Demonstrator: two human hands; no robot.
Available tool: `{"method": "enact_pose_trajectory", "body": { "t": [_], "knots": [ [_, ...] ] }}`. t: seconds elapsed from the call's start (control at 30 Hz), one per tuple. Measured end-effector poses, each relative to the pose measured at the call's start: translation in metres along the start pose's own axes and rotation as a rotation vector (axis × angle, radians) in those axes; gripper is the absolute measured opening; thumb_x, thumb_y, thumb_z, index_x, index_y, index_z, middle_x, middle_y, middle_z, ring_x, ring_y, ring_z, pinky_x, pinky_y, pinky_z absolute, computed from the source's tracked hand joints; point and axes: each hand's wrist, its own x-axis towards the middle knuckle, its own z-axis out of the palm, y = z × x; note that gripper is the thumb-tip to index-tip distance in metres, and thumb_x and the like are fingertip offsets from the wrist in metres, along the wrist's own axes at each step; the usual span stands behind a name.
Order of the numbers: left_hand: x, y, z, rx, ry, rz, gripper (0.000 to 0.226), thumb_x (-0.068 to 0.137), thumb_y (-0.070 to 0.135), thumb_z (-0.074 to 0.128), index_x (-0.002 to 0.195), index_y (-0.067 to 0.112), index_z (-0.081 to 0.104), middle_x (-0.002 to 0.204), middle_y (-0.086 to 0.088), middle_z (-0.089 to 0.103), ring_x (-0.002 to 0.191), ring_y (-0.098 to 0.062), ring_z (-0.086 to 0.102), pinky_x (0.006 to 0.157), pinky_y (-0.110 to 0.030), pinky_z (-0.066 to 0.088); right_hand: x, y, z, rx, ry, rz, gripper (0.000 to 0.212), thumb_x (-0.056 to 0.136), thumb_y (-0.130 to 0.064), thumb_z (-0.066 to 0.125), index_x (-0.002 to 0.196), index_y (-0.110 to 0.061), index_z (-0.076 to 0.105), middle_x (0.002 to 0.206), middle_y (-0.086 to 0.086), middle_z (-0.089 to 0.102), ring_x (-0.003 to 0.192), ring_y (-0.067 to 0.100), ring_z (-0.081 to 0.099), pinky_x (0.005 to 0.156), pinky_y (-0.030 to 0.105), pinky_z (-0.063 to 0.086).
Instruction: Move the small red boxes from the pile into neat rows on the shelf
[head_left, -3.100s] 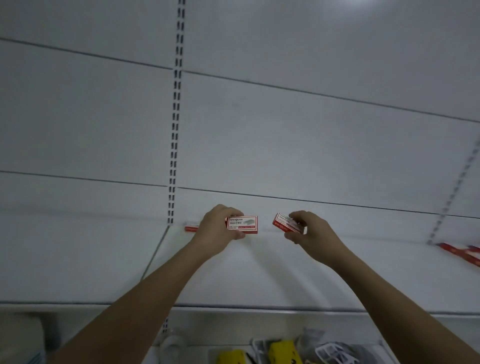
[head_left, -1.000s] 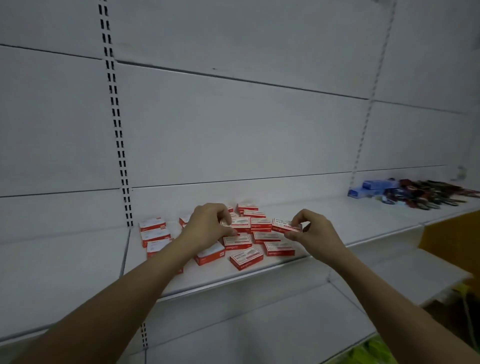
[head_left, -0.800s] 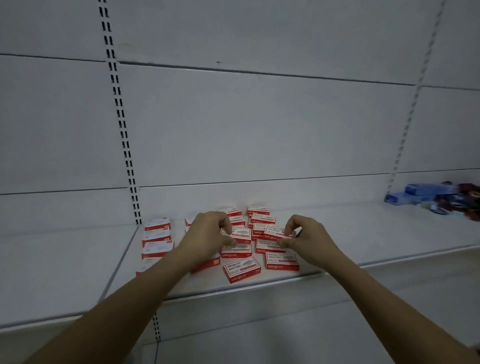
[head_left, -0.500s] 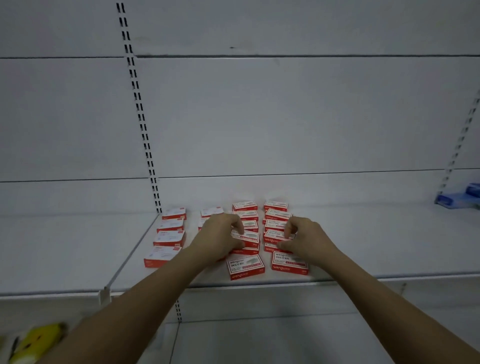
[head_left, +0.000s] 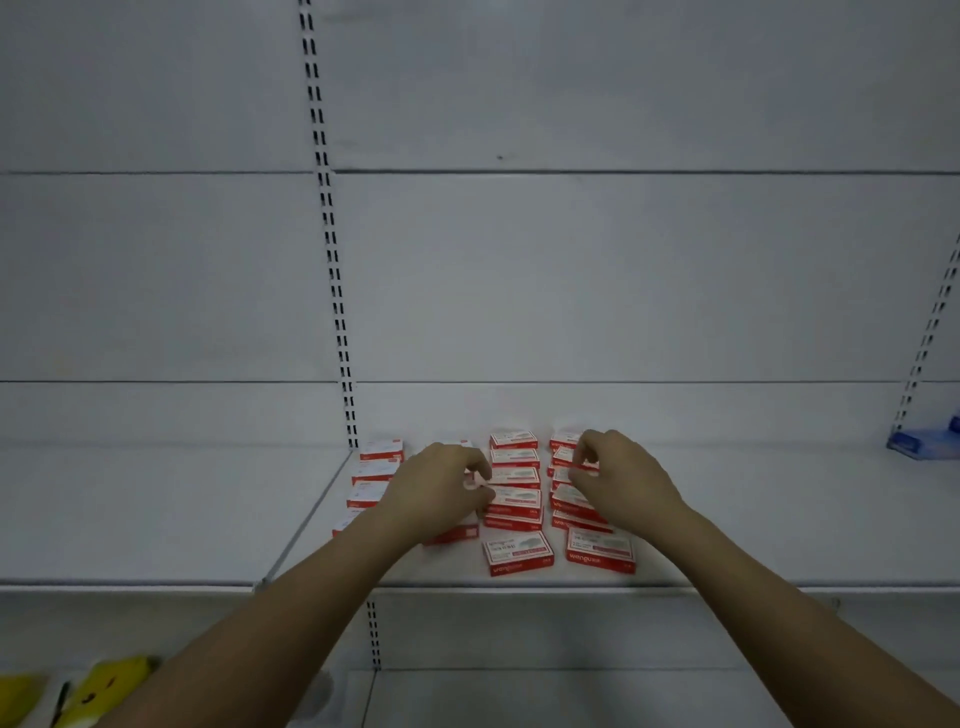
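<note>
A matt white metal shelf (head_left: 156, 519) runs the full width, its thin front lip catching a little light, backed by flat white panels. A slotted upright (head_left: 332, 249) with paired dark slots rises at about 11 o'clock from the boxes.

The small red boxes (head_left: 517, 556) are flat cardboard rectangles with white printed tops and red edges, lying in four columns that run from the shelf's front toward the back panel. The leftmost column (head_left: 371, 475), at 9 o'clock from the hands, is partly hidden by the left forearm. The two right columns are tighter, with some boxes overlapping.

The left hand (head_left: 441, 488) is curled, thumb and fingertips pinching the left edge of a box (head_left: 514, 496) in the third column. The right hand (head_left: 618, 478), at 3 o'clock from it, is also curled over the fourth column; its fingertips pinch at the boxes there, though which box they grip is too blurred to tell. Both forearms cover boxes beneath them.

The front two boxes show red lettering that reads roughly "wengu"; the finer print is illegible.

Far off at 3 o'clock, at the shelf's right end, lie blue packets (head_left: 930, 441). At 7 o'clock, below the shelf, is something yellow (head_left: 104, 686), blurred.
</note>
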Motion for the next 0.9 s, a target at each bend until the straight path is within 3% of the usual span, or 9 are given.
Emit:
{"method": "enact_pose_trajectory", "body": {
  "t": [0.2,0.47,0.9],
  "knots": [
    [-0.042,-0.056,-0.059,0.131,-0.001,-0.059,0.047,0.088,0.062,0.045,0.124,0.034,0.057,0.132,0.006,0.058,0.118,-0.017,0.053,0.099,-0.039,0.043,-0.008,-0.103,-0.009,0.089,-0.183,-0.163,0.022,0.092,-0.045,0.052,0.101,-0.028,0.061,0.104,-0.005,0.064,0.088,0.011,0.059,0.080,0.033,0.052],
    [-0.160,-0.215,-0.163,0.202,0.004,-0.244,0.052,0.087,0.068,0.039,0.124,0.035,0.055,0.128,0.008,0.059,0.119,-0.016,0.051,0.095,-0.038,0.039,-0.045,-0.285,0.050,0.056,-0.369,-0.288,0.035,0.092,-0.050,0.049,0.113,-0.024,0.061,0.121,0.000,0.059,0.096,0.016,0.057,0.087,0.034,0.046],
    [-0.334,-0.427,-0.290,0.228,0.167,-0.552,0.044,0.089,0.059,0.044,0.118,0.030,0.059,0.120,0.004,0.062,0.109,-0.015,0.055,0.092,-0.038,0.046,-0.075,-0.576,0.178,0.165,-0.497,-0.593,0.027,0.092,-0.043,0.052,0.106,-0.023,0.062,0.112,-0.002,0.062,0.097,0.016,0.059,0.088,0.035,0.049]
  ]
}}
